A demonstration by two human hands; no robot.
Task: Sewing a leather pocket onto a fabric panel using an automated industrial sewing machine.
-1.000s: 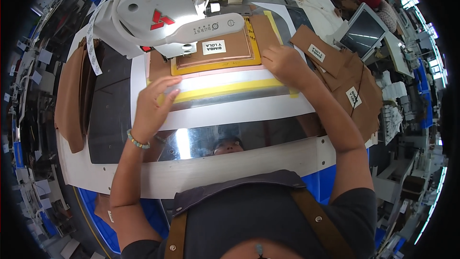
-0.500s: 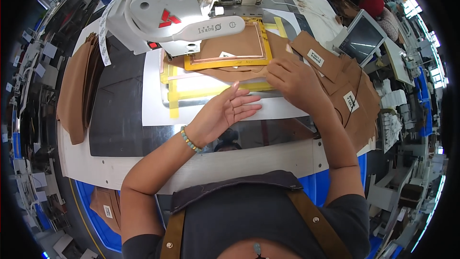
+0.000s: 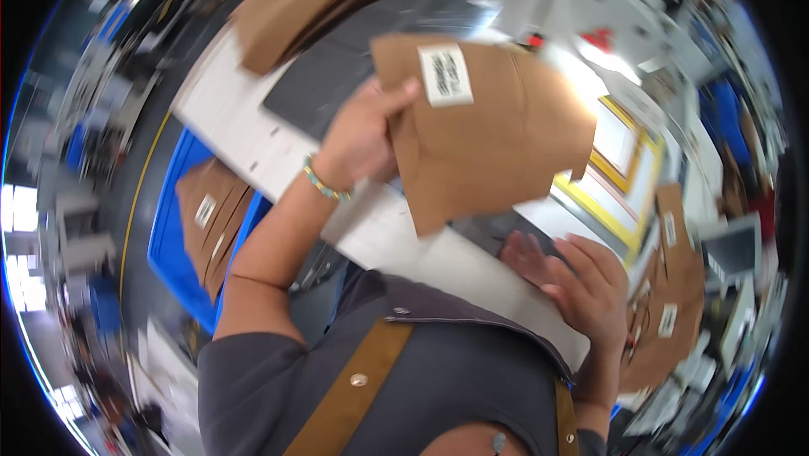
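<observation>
My left hand [image 3: 362,131] grips a flat brown fabric piece [image 3: 497,127] by its left edge, thumb on top beside a white label [image 3: 445,75]. The piece is held up above the table and hides part of it. Lower right, my right hand [image 3: 581,283] is empty and somewhat blurred, with its fingers apart. It is near the table's front edge, away from the fabric. Beyond the piece stands a white sewing machine [image 3: 611,26], and a yellow frame [image 3: 621,171] lies by it.
At left, a blue bin [image 3: 173,211] contains brown pieces [image 3: 211,216] with white labels. A folded brown stack [image 3: 308,9] rests on the table's far left. More labelled brown pieces [image 3: 674,287] lie at right, near a monitor [image 3: 731,249].
The view has swung left, toward the blue bin. My left hand, empty before, now holds the brown piece up, off the machine's work area. My right hand has come away from the frame, its fingers opened.
</observation>
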